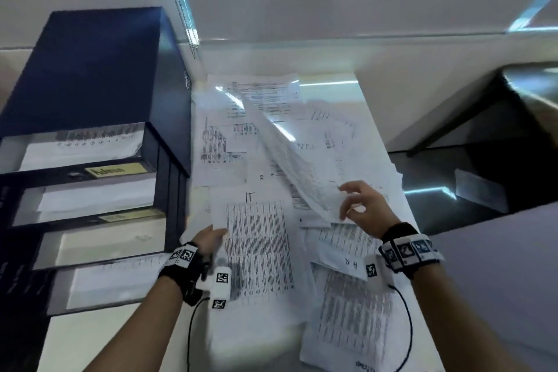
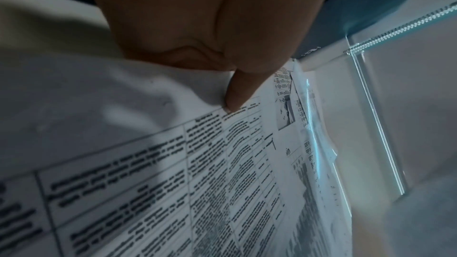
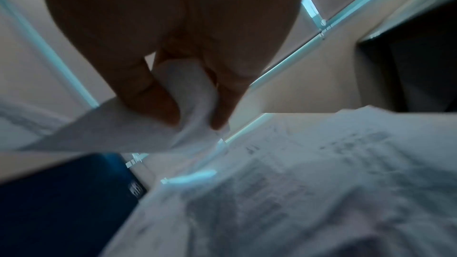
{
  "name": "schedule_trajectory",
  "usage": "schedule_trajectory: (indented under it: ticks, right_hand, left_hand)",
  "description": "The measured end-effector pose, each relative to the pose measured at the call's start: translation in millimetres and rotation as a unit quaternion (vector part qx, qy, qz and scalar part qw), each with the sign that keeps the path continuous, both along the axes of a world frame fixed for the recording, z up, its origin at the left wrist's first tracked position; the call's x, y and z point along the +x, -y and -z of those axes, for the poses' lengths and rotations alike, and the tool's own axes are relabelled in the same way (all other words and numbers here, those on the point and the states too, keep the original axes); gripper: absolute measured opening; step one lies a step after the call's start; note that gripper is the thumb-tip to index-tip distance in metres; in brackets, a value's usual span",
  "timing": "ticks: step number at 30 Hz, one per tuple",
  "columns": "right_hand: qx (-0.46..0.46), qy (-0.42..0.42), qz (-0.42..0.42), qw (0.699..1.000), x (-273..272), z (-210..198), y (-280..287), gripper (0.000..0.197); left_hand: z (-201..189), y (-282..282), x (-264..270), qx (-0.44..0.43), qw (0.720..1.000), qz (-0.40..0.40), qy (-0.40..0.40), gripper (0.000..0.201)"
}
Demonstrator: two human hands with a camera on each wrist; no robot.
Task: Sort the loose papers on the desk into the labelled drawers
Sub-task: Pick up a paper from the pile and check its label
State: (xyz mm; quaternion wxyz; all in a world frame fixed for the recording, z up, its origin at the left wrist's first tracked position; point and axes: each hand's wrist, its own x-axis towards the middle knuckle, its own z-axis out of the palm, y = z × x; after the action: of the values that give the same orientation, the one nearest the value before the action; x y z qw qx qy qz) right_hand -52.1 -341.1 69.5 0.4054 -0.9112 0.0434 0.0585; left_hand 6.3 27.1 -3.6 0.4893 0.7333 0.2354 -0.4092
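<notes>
Head view first: loose white printed papers spread all over the white desk, overlapping each other, some hanging over the right edge. Dark blue drawer unit just left of the pile, four drawers pulled out in steps, each with white sheets inside; top one with a yellowish label, text too blurry to be sure of. Left hand down at the left edge of a densely printed table sheet, thumb on its top corner, gripping it. Right hand pinching the near corner of a long printed sheet and holding it tilted up off the pile, far end reaching toward the back of the desk. Black straps with square-patterned tags on both wrists.

Left wrist view: thumb pressed onto the table sheet, paper bunched up right under the palm, so clamped on that sheet. More papers beyond it along the desk.

Right wrist view: pretty blurry, but fingers clearly closed around a white curled sheet edge, lifted above the rest of the papers. Blue drawer unit at lower left.
</notes>
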Motion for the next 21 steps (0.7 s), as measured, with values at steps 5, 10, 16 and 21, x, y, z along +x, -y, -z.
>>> schedule_trajectory:
  ticks: [5, 10, 16, 21]
  right_hand:
    - [-0.108, -0.102, -0.004, 0.989, -34.9, 35.8, 11.6, 0.043]
    - [-0.171, -0.119, -0.011, 0.978, -38.8, 53.2, 2.6, 0.036]
    - [-0.09, -0.122, 0.077, 0.985, -32.9, 65.3, 7.3, 0.046]
    - [0.244, -0.127, 0.272, 0.922, -18.2, 65.4, 5.9, 0.06]
  left_hand:
    - [71.4, -27.7, 16.4, -0.039, 0.994, -0.072, -0.066, 0.081]
    - [35.6, -16.2, 9.2, -0.11, 0.982, -0.098, -0.118, 0.073]
    - [57.9, -17.7, 10.7, -0.088, 0.988, -0.106, -0.064, 0.081]
    - [10.3, 5.7, -0.6, 0.063, 0.992, 0.076, 0.076, 0.037]
